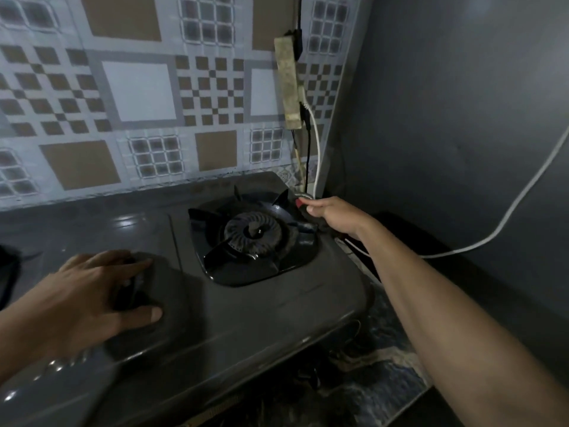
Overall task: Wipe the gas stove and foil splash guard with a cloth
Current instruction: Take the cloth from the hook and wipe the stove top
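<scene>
The dark grey gas stove (252, 306) fills the middle of the view, with its right burner (253, 232) and black pan support (215, 263) in place. Behind it stands the foil splash guard (138, 90), printed with brown and grey squares. My left hand (92, 291) presses down on a dark cloth (132, 292) on the stove top, left of the burner; the cloth is blurred and mostly hidden under my fingers. My right hand (334, 214) reaches to the stove's far right corner, fingers curled over its edge beside the pan support.
A dirty power strip (289, 84) hangs on the wall above the stove's right corner, with black and white cables (315, 149) running down behind my right hand. A white cable (505, 217) crosses the grey side wall. A metal hose end (305, 196) sits at the corner.
</scene>
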Demonstrator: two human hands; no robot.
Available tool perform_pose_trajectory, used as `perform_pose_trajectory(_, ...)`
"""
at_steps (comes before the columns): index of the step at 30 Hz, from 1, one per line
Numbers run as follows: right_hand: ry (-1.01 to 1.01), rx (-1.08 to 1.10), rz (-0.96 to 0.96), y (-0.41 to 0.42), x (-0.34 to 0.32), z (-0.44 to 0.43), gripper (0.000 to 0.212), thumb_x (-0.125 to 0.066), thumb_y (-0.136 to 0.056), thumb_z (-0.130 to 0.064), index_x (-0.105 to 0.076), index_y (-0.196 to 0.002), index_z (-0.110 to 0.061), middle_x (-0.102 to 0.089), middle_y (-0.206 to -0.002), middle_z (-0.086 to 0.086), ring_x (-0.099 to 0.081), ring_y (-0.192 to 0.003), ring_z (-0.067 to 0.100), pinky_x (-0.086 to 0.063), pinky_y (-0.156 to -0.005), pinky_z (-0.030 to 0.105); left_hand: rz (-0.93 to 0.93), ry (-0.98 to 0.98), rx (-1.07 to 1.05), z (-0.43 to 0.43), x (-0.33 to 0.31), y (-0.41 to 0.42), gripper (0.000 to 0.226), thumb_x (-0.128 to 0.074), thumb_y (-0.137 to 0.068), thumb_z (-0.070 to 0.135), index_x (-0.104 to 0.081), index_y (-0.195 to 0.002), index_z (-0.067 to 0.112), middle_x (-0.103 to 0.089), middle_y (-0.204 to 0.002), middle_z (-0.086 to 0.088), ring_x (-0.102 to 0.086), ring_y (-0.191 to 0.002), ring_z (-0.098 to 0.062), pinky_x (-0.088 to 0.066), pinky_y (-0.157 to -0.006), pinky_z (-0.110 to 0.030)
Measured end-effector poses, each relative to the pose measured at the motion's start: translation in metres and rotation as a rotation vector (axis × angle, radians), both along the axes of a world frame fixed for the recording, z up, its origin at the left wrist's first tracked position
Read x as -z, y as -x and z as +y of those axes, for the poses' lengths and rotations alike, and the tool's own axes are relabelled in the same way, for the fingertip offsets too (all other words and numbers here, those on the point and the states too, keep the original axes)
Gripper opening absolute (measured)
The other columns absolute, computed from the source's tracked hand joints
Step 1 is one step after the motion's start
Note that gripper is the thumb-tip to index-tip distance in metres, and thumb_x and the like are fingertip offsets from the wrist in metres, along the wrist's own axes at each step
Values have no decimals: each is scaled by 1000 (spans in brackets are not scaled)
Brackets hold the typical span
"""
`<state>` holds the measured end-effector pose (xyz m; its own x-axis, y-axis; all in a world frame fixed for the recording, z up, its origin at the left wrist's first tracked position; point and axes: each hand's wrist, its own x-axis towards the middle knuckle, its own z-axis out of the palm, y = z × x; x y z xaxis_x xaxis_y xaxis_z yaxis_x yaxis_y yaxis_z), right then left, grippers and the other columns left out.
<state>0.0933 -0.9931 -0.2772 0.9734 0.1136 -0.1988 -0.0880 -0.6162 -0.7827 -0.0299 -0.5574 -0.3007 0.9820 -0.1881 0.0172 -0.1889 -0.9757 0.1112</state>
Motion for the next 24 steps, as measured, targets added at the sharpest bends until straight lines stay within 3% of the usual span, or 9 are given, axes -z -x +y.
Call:
perform_pose_trajectory(2,35,-37,-4,-26,2,4,39,-50,-101,-25,-51,-140,-30,-40,-152,-3,-33,-140,16,-24,-115,31,-19,24,-15,3,5,-1,84,-50,-44,99,-30,-123,77,-52,-139,15,-57,-119,-26,-50,-95,-48)
perform_pose_trajectory(4,82,-66,-9,-49,3,8,39,-51,-101,-27,-51,-139,-33,-39,-152,-3,-33,-141,16,-23,-116,32,-25,41,6,4,7,0,82,-50,-47,98,-28,-123,78,-52,-137,18,-58,-115,-25,-52,-92,-47)
perform_pose_trajectory(8,139,-91,-16,-88,-1,20,39,-47,-101,-22,-52,-138,-34,-36,-155,1,-30,-143,23,-22,-117,35,-57,-8,26,1,2,8,98,-46,-53,98,-38,-139,52,-55,-135,16,-59,-110,-26,-54,-87,-46)
perform_pose_trajectory(10,142,-51,-4,-103,-7,28,40,-46,-99,-20,-55,-134,-38,-30,-157,4,-29,-143,30,-24,-117,41,-55,-34,24,-2,-2,12,102,-43,-54,98,-31,-142,49,-55,-136,15,-58,-112,-26,-54,-86,-47)
perform_pose_trajectory(12,184,-48,-2,-118,-14,37,40,-47,-99,-20,-55,-134,-38,-28,-158,8,-31,-140,34,-25,-116,43,-16,-25,15,-5,-6,15,101,-41,-54,99,-25,-143,52,-51,-142,17,-54,-119,-26,-52,-90,-49)
perform_pose_trajectory(16,462,-162,-4,-135,-28,68,43,-40,-104,-22,-41,-146,-30,-29,-156,16,-35,-135,38,-30,-106,40,41,-27,9,-9,-17,18,103,-29,-50,103,-24,-143,59,-32,-152,25,-37,-134,-18,-43,-102,-45)
perform_pose_trajectory(19,673,-262,-1,-137,-37,102,47,-35,-105,-19,-31,-151,-14,-28,-153,25,-34,-134,41,-31,-105,41,68,-28,9,-13,-25,21,106,-20,-48,104,-18,-144,60,-19,-156,27,-25,-139,-14,-36,-108,-41)
perform_pose_trajectory(24,755,-424,-63,-137,-38,173,44,-40,-101,-25,-47,-140,-7,-45,-139,19,-47,-121,36,-38,-101,40,104,-31,-9,-19,-31,27,110,-19,-49,102,-10,-148,56,-11,-160,22,-15,-144,-16,-29,-112,-41)
